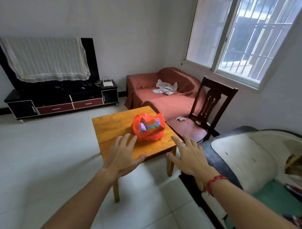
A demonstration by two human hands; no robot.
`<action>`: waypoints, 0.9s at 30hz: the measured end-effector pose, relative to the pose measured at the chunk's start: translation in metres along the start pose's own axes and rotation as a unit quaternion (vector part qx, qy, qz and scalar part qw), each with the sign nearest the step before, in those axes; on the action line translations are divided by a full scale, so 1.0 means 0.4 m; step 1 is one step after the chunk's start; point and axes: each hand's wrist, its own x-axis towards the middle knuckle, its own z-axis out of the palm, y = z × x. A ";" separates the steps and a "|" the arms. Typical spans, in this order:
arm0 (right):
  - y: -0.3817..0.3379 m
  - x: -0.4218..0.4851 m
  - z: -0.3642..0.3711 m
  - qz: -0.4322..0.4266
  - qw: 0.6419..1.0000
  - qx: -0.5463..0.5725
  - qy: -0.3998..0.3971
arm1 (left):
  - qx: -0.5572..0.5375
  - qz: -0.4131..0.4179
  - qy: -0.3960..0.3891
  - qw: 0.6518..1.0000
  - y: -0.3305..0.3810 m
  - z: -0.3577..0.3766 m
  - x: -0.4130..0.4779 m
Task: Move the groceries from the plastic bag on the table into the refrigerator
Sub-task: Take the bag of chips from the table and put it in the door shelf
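Reaching toward the bag (147, 136), both hands were open, with fingers spread and nothing gripped. The left hand (121, 155) hovered over the near edge of the table (113, 126). Its fingertips were just beside the bag; couldn't tell whether they touched. The right hand (187, 157) was over the table's near right corner, near the bag but apart from it. A red bracelet (216, 180) was on that wrist.

The bag was orange plastic and sat on the table, toward the far right of the top. It was at 1 o'clock from the left hand and 11 o'clock from the right hand. Its mouth was open, with the groceries (152, 125) inside: colourful packets, labels too small to read.

Around the table:
- At 2 o'clock, just beside it, stood a dark wooden chair (213, 98) with a bit of paper on the seat.
- At 1 o'clock was a sofa (145, 80) under a red cover, with a crumpled cloth (164, 89) on it.
- At 10 o'clock, well apart, a black and red TV stand (60, 100) was against the wall. The TV had a lace cover (44, 59) draped over it, and a white router (108, 83) sat at the stand's right end.
- At 4 o'clock was a seat with a white cushion (242, 154).

A barred window (246, 34) was in the frame's upper right, and the floor (37, 161) was light tile.
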 end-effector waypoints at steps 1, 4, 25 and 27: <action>0.000 0.045 0.009 0.005 1.000 -0.001 -0.003 | 0.001 0.000 -0.006 1.000 -0.017 0.012 0.044; 0.006 0.162 0.033 0.018 1.000 -0.003 -0.023 | 0.000 0.012 -0.017 1.000 -0.053 0.040 0.163; 0.224 0.899 0.265 0.010 0.996 0.021 -0.089 | -0.027 -0.015 -0.088 0.996 -0.126 0.318 0.868; 0.254 0.958 0.284 0.013 0.995 0.025 -0.094 | -0.024 -0.024 -0.107 0.994 -0.125 0.348 0.927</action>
